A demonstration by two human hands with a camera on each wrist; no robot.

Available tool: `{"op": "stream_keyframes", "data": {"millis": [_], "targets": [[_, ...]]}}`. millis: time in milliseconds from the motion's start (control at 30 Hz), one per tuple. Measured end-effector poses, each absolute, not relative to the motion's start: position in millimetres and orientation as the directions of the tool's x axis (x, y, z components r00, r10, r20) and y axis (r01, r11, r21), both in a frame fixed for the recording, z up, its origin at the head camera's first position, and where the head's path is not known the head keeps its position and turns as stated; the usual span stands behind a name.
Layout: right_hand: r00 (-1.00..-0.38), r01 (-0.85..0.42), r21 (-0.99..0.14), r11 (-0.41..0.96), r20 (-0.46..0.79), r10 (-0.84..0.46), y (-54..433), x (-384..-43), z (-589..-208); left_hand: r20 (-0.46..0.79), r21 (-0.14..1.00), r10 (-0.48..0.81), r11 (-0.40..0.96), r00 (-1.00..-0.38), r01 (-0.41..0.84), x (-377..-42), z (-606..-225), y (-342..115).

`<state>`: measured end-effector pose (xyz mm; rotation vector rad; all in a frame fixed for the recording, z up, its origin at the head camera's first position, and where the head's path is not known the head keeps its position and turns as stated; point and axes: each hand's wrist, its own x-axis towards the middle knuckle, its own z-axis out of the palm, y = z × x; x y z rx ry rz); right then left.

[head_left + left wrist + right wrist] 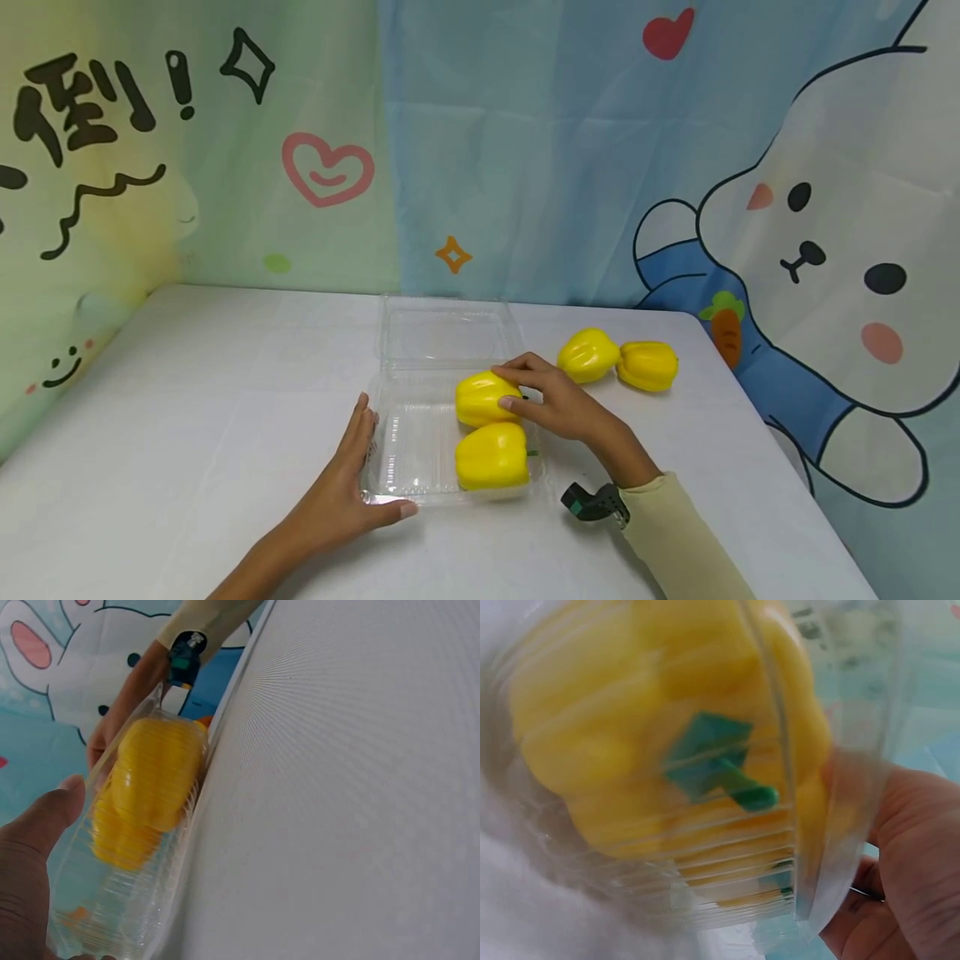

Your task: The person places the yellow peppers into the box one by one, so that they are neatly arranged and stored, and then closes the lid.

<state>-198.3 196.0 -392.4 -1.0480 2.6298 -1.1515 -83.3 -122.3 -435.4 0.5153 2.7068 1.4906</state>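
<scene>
A clear plastic clamshell box (pixel 408 450) lies with its lid folded back on the white table. In its right half sit two yellow bell peppers, the front pepper (pixel 491 457) with its green stem to the right. My right hand (pixel 558 404) holds the rear bell pepper (pixel 483 400) between thumb and fingers. Along the box's left side and front corner, my left hand (pixel 341 483) rests with straight, spread fingers. Through the box wall, the right wrist view shows a pepper's green stem (pixel 731 776).
Two more yellow bell peppers, one (pixel 588 355) touching the other (pixel 648 366), lie at the back right of the table (pixel 210 392). Behind stands a printed cloth backdrop (pixel 510 167). A small dark camera (pixel 592 502) is strapped on the right wrist.
</scene>
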Motion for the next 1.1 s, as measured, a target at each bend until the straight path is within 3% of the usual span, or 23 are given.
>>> {"op": "stream_keyframes", "data": {"millis": [1100], "targets": [[-0.748,-0.574,-0.616,0.54,0.126,-0.652,193.4,-194.5,-395.7,0.135,0.819,0.282,0.507,-0.95,0.267,-83.3,-434.6,-121.9]]}}
